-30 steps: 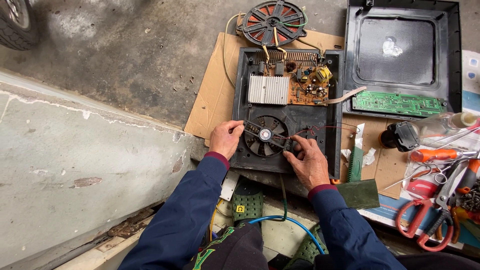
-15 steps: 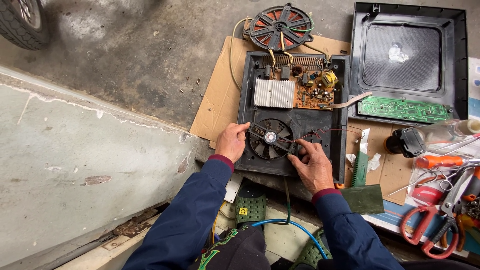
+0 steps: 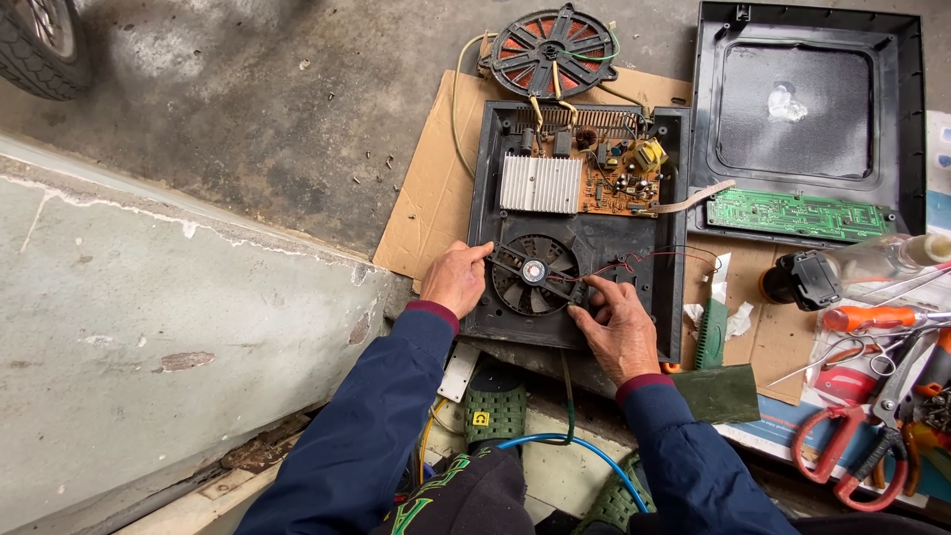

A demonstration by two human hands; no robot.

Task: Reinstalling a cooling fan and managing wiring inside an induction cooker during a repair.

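An opened induction cooker base (image 3: pixel 666 267) lies on cardboard, with a round black cooling fan (image 3: pixel 535 273) in its near half. My left hand (image 3: pixel 456 278) rests on the base's left edge, fingertips touching the fan's left mounting arm. On the fan's right mounting arm sit the fingers of my right hand (image 3: pixel 619 325), next to thin red wires (image 3: pixel 654 260). Behind the fan are a finned aluminium heatsink (image 3: pixel 540 183) and a brown circuit board (image 3: pixel 619 173). The copper coil disc (image 3: pixel 552 48) lies beyond the base, still wired to it.
The cooker's black top cover (image 3: pixel 807 109) lies upside down at right with a green circuit board (image 3: pixel 797 213). Red-handled scissors (image 3: pixel 842 451), an orange screwdriver (image 3: pixel 872 317) and other tools sit at far right. A tyre (image 3: pixel 40 45) is top left; a concrete ledge (image 3: pixel 149 327) runs along the left.
The view has shifted slightly. Both hands stay on the fan, my right hand's fingers having crept a little along its right arm.
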